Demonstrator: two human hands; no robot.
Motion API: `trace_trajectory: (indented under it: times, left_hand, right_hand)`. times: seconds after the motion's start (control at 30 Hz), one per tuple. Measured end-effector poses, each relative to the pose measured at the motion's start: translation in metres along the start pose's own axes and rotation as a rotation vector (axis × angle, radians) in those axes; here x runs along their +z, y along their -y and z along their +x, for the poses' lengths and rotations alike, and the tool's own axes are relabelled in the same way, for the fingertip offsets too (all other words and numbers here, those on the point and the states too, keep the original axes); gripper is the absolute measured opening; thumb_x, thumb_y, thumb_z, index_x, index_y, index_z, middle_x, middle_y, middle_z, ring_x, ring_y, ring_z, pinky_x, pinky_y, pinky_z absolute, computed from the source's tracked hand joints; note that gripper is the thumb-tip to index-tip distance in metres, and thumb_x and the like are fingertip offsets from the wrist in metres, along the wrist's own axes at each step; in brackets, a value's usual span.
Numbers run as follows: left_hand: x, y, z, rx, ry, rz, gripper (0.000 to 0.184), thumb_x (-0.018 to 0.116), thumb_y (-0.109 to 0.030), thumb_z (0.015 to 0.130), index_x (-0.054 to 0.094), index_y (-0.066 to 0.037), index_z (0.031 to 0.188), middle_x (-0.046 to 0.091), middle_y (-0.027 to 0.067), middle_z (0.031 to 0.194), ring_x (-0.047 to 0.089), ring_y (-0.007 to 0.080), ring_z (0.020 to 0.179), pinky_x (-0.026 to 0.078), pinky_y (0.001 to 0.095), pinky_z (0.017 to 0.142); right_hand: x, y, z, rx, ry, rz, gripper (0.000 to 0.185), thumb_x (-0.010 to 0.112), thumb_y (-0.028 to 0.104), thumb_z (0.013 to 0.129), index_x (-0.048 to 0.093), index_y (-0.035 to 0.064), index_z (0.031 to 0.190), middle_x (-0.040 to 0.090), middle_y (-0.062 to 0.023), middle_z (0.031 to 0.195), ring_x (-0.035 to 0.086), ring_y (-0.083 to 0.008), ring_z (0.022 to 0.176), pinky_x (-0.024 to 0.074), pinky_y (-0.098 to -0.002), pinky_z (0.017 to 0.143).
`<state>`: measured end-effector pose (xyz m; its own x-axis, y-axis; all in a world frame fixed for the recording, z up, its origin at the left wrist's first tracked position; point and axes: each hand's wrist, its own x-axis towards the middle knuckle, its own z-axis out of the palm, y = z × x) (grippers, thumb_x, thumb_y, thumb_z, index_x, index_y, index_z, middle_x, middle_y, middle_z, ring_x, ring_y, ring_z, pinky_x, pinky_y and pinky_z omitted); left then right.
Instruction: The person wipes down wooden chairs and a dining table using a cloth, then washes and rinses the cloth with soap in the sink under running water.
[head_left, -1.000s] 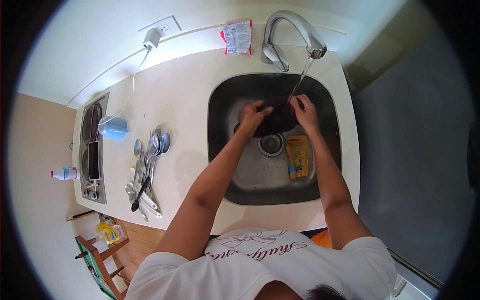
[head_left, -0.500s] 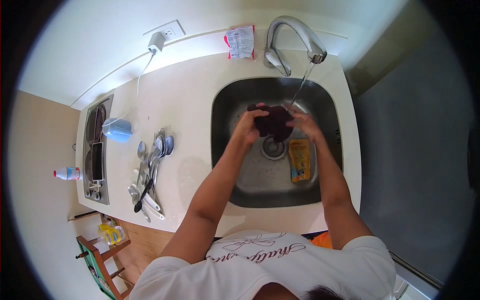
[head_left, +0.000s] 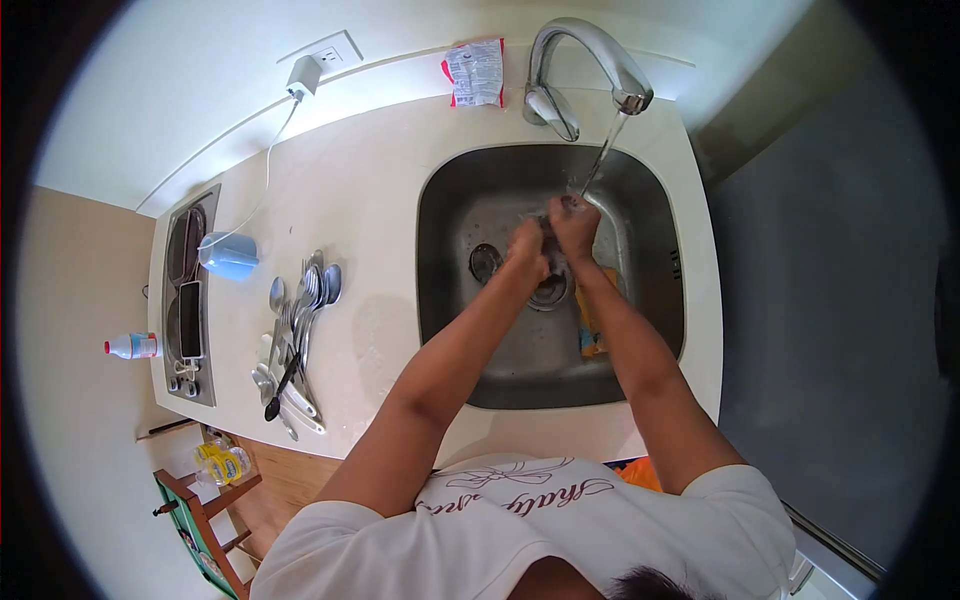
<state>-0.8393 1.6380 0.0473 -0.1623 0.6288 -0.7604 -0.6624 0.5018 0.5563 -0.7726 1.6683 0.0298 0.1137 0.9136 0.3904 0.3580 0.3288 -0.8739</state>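
Note:
Both fists are close together inside the steel sink, at the running water. My left hand is closed, and my right hand is closed just right of it, under the stream. Between them a little of a dark maroon cloth shows, bunched up and mostly hidden by the fingers. Water from the faucet splashes on my right hand. Beneath the hands lies the drain, partly covered. A yellow pouch lies on the sink floor, half hidden behind my right forearm. A dark round strainer-like piece sits left of my left hand.
Spoons, forks and other cutlery lie in a pile on the counter. Further left are a light-blue container and a stove with a phone on it. A red-and-white packet leans at the back wall.
My hands have come together and the cloth, spread between them before, is now bunched in the fists. My right hand has moved left; the round dark piece has come into view.

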Motion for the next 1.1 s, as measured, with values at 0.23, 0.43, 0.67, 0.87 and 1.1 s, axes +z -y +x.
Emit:
trace_trajectory:
  times: [0.23, 0.43, 0.67, 0.87, 1.1]
  left_hand:
    - [-0.028, 0.018, 0.058, 0.182, 0.3, 0.201, 0.023, 0.044, -0.022, 0.09, 0.056, -0.003, 0.093, 0.059, 0.0101, 0.088, 0.059, 0.0233, 0.081, 0.048, 0.038, 0.066]
    - [-0.017, -0.005, 0.031, -0.112, 0.226, -0.071, 0.033, 0.036, -0.029, 0.094, 0.052, -0.003, 0.108, 0.058, 0.0144, 0.102, 0.058, 0.0275, 0.092, 0.048, 0.0397, 0.08]
    - [-0.034, 0.0, 0.031, -0.138, 0.313, 0.016, 0.03, 0.053, -0.02, 0.087, 0.051, -0.002, 0.11, 0.055, 0.0139, 0.114, 0.055, 0.026, 0.103, 0.044, 0.0408, 0.089]
    - [-0.031, -0.032, 0.026, 0.233, 0.325, 0.099, 0.03, 0.056, -0.014, 0.082, 0.052, -0.002, 0.11, 0.058, 0.013, 0.11, 0.056, 0.0234, 0.102, 0.043, 0.0394, 0.09]
    - [-0.022, 0.002, 0.056, -0.272, 0.227, -0.323, 0.026, 0.044, -0.022, 0.09, 0.055, -0.002, 0.104, 0.062, 0.0127, 0.096, 0.06, 0.0237, 0.092, 0.048, 0.0417, 0.08]
  right_hand:
    - [-0.007, 0.049, -0.026, -0.097, 0.072, 0.109, 0.031, 0.062, 0.023, 0.082, 0.055, -0.0016, 0.064, 0.049, -0.0095, 0.051, 0.043, -0.0132, 0.046, 0.0365, -0.028, 0.047]
    - [-0.029, -0.046, 0.024, 0.583, 0.24, -0.082, 0.044, 0.055, 0.046, 0.085, 0.065, 0.003, 0.085, 0.065, -0.0143, 0.076, 0.063, -0.0227, 0.073, 0.0454, -0.0354, 0.066]
    - [-0.058, -0.063, 0.006, -0.096, 0.793, -0.354, 0.071, 0.073, 0.036, 0.074, 0.043, 0.003, 0.129, 0.057, -0.0107, 0.115, 0.053, -0.0233, 0.107, 0.0395, -0.0325, 0.095]
    - [-0.074, -0.091, 0.016, 0.384, 0.938, 0.117, 0.054, 0.073, 0.018, 0.074, 0.053, 0.0004, 0.121, 0.05, -0.0101, 0.129, 0.045, -0.0202, 0.12, 0.0311, -0.0303, 0.102]
    - [-0.03, 0.017, 0.018, 0.553, 0.314, 0.534, 0.023, 0.07, 0.027, 0.076, 0.066, 0.0048, 0.079, 0.064, -0.0019, 0.082, 0.06, -0.0148, 0.074, 0.0472, -0.0303, 0.067]
